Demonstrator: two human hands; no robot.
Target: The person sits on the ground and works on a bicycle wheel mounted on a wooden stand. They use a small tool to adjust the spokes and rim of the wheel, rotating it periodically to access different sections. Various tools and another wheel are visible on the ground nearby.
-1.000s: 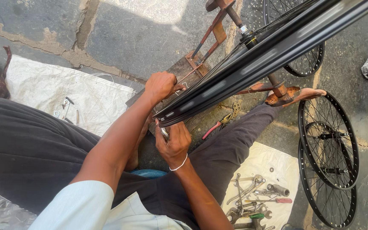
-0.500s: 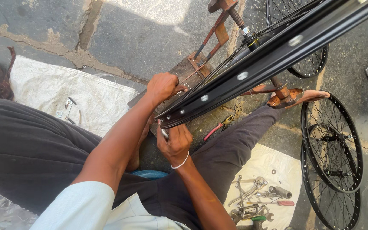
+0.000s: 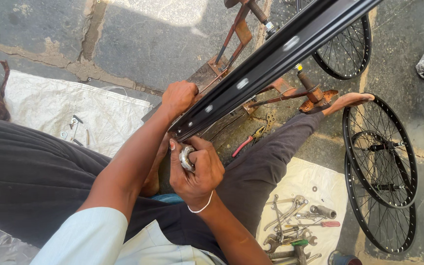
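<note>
Gripping the black bicycle rim [image 3: 271, 64] with my left hand [image 3: 180, 97], fingers curled over its edge, my right hand [image 3: 196, 169] clamped around a small metal spoke tool [image 3: 186, 158] just beneath, rusty truing stand [image 3: 271, 93] behind, spanners [image 3: 290, 225] on the white sack by my right leg.

The wheel rim [image 3: 271, 64] is glossy black, the stand [image 3: 231, 54] beneath it rusty brown. Red-handled pliers [image 3: 249, 142] lie nearby; white sacking [image 3: 74, 113] covers grey stone paving [image 3: 148, 39].
</note>
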